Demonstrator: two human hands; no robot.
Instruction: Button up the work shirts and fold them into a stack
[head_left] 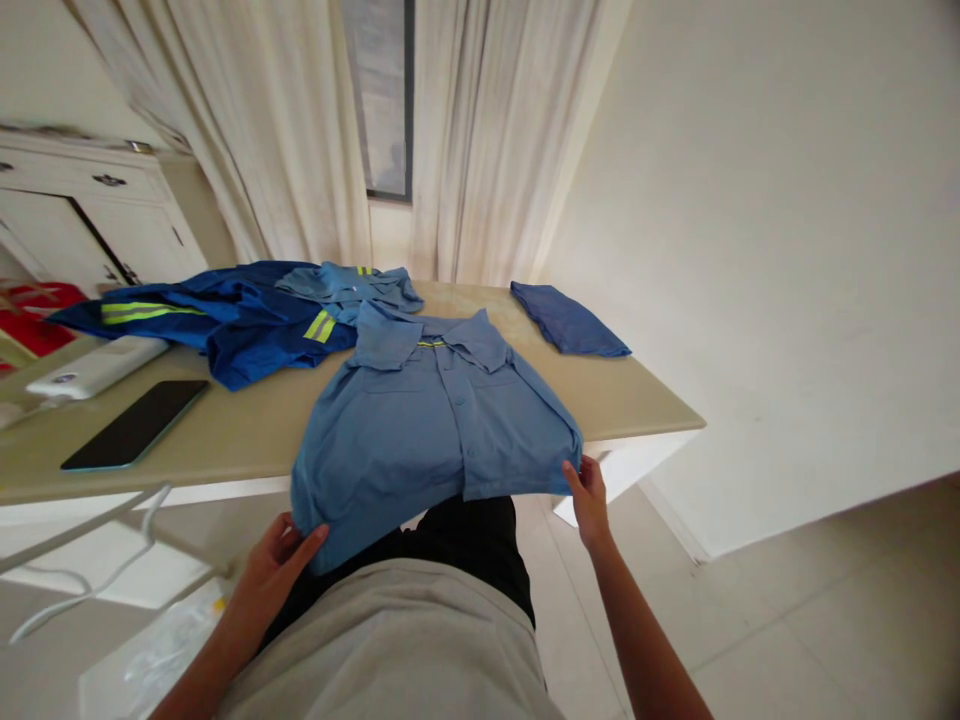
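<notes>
A light blue button-front shirt (405, 410) lies front side up across the table edge, its collar end away from me. The sleeves are folded inward over the upper part, and a yellow strip shows near the neck. My left hand (281, 560) pinches the lower left corner of the hem, which hangs off the table. On the other side, my right hand (587, 495) is closed on the lower right corner. Between the hands the hem is stretched out, lower on the left than on the right.
Dark blue clothing with reflective stripes (240, 310) lies at the left, beside another light blue garment (352, 285). A folded blue garment (568, 320) rests at the right on the table (637, 400). A phone (139, 425) and a white device (97, 365) lie at the left.
</notes>
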